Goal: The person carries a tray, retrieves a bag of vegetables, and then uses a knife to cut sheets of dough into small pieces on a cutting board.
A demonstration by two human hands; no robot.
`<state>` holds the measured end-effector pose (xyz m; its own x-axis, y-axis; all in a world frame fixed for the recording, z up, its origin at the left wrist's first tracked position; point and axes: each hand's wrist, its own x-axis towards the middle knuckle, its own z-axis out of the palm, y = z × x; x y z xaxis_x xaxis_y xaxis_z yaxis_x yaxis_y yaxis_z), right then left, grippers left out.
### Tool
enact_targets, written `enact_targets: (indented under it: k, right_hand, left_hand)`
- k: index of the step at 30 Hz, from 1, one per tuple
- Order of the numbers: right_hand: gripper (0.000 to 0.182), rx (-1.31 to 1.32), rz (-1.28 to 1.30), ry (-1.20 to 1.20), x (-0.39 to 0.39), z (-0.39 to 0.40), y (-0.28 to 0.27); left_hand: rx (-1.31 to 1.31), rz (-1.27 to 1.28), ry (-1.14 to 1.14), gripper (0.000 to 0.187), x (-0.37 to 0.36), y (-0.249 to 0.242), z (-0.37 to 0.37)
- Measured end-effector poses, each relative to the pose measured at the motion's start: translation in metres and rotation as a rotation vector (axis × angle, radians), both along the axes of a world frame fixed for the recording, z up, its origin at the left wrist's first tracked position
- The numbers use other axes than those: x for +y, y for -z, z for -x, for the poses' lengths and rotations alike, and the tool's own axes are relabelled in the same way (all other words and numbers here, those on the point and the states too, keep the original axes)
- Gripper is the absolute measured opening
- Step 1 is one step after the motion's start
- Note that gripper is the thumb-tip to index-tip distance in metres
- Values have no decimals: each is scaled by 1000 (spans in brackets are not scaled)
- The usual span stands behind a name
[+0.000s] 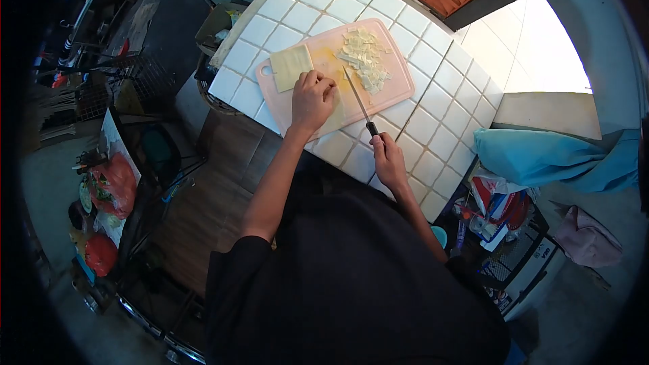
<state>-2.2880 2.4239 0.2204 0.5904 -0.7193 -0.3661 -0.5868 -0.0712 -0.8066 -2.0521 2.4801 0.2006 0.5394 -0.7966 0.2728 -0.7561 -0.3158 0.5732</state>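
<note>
We are holding a knife (pixel 356 98) in our right hand (pixel 388 155), its grip closing around the black handle just off the near edge of the pink cutting board (pixel 399 81), the blade slanting inward over the board. Our left hand (pixel 313 103) is resting over the board's near part with curled fingers drawn together; they seem to be pressing on a thin pale sheet, though we cannot tell whether that grip is pinching anything. Square pale slices (pixel 291 67) are lying flat near the board's left end, beside its handle hole. Cut pale pieces (pixel 366 57) are lying in a loose heap toward its far right corner. The board is lying aslant on the white-tiled table (pixel 433 118), reaching its near left edge.
</note>
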Motion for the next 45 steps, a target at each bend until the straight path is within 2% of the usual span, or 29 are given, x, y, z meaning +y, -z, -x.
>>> enact_targets:
  k: [4,16,22,34,37,39,45]
  right_hand:
    - [40,-40,30,-2,0,1,4]
    - [36,-11,-10,12,-1,0,3]
    - [40,-48,14,13,-1,0,6]
    - [37,-16,-27,11,-1,-1,3]
    - [37,-10,-3,5,-1,-1,2]
    - [37,-6,-4,5,-2,0,1]
    - [38,-32,10,5,0,0,7]
  left_hand:
    - [11,36,8,12,-2,0,2]
    - [29,39,28,11,-7,3,2]
    - [28,-79,-6,13,-8,-4,1]
    - [53,-11,57,14,-2,1,-1]
    - [38,1,51,13,0,-1,1]
    - [-53,101,20,11,3,-3,3]
    - [-67,69,15,10,9,-2,3]
